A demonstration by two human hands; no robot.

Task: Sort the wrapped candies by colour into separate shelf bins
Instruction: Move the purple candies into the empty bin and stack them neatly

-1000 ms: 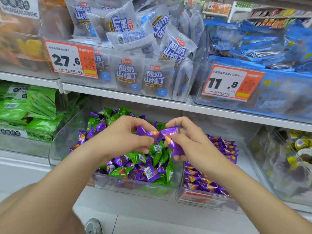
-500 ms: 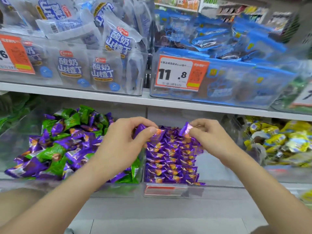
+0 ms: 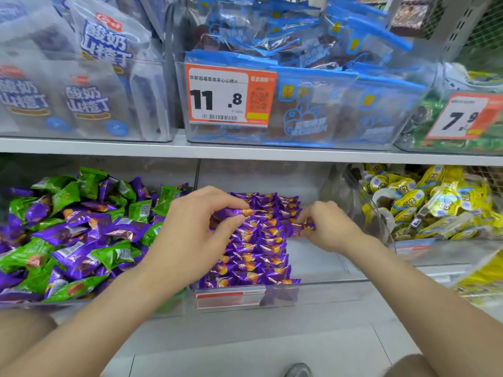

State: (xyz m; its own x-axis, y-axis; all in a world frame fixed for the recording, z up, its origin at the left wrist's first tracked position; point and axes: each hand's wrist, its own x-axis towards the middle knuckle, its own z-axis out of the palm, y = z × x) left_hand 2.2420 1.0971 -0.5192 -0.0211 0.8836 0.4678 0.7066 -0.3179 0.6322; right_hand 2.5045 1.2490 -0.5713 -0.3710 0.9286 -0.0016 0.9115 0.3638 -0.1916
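Note:
A clear bin [image 3: 174, 303] at the lower left holds a mixed heap of green and purple wrapped candies [image 3: 81, 235]. The clear middle bin [image 3: 326, 292] holds neat rows of purple candies [image 3: 258, 254] along its left side. My left hand [image 3: 198, 235] is over those rows and pinches a purple candy [image 3: 234, 212] between thumb and fingers. My right hand [image 3: 329, 227] is low in the same bin, at the right edge of the rows, and pinches another purple candy [image 3: 303, 227].
A bin of yellow wrapped sweets [image 3: 435, 208] stands to the right. The upper shelf [image 3: 245, 152] carries bins of white-blue bags [image 3: 89, 85] and blue bags [image 3: 313, 77], with price tags 11.8 [image 3: 230, 96] and 7.9 [image 3: 462, 118]. A shoe tip [image 3: 298, 370] shows on the floor.
The view has swung right, away from the mixed bin. Both hands have carried their purple candies over and down into the middle bin, and have moved apart.

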